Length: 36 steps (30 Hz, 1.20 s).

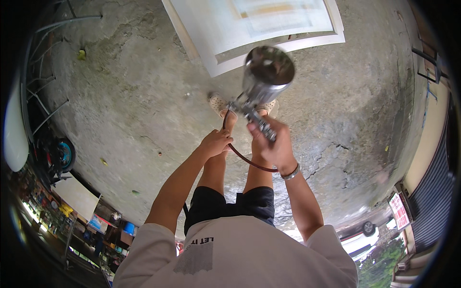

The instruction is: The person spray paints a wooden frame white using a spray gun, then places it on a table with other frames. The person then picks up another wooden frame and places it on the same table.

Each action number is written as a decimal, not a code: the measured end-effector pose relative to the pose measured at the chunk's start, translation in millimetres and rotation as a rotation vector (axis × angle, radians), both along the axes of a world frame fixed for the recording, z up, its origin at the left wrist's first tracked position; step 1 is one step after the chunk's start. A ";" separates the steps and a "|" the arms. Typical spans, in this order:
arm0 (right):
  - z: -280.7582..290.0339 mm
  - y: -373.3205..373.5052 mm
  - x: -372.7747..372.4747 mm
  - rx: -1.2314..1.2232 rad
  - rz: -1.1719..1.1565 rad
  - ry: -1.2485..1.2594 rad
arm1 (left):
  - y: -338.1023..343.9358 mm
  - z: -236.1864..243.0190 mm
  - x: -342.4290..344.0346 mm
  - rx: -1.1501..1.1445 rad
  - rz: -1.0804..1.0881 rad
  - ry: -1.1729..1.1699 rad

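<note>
A silver spray gun [250,109] with a metal cup [266,84] on top is held up in front of me. My right hand [277,146] is closed around its handle. The cup's open top faces me, and its inside looks dark. A thin dark red hose [249,162] bends from near the gun, past my left hand [217,143], to below my right wrist. The left fingers are closed on this hose. Beyond the gun, a white framed panel [283,29] with faint tan and bluish marks stands low over the floor; its lower rim is nearest to the cup.
Cracked concrete floor [129,105] surrounds my feet in light clogs [218,103]. Metal tube racks [48,103] and a wheel with a blue rim [66,154] stand at the left. Cluttered shelves are lower left. A ribbed shutter [434,192] and a sign [399,210] are at the right.
</note>
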State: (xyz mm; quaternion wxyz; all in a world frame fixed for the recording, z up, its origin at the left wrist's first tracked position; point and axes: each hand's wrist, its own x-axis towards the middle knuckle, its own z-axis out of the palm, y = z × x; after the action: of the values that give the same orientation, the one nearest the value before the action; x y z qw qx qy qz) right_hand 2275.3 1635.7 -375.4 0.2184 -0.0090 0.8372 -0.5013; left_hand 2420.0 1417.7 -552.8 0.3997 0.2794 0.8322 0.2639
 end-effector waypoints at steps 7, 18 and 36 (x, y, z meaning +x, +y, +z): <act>10.7 8.3 11.3 -0.091 0.072 -0.077 | 13.2 14.4 -7.7 0.049 0.021 0.016; -47.0 192.1 -77.4 0.312 -0.524 0.097 | 101.9 55.6 -54.2 0.087 0.121 0.023; 25.4 236.7 -272.5 0.233 -0.766 0.456 | 192.3 80.2 -83.4 0.232 0.636 -0.181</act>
State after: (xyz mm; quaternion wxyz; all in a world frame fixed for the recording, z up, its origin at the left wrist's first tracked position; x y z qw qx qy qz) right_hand 2002.8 1872.4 -350.0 -0.1728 0.2156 0.8576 -0.4337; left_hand 2336.6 1610.0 -472.5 0.3352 0.0254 0.8033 0.4917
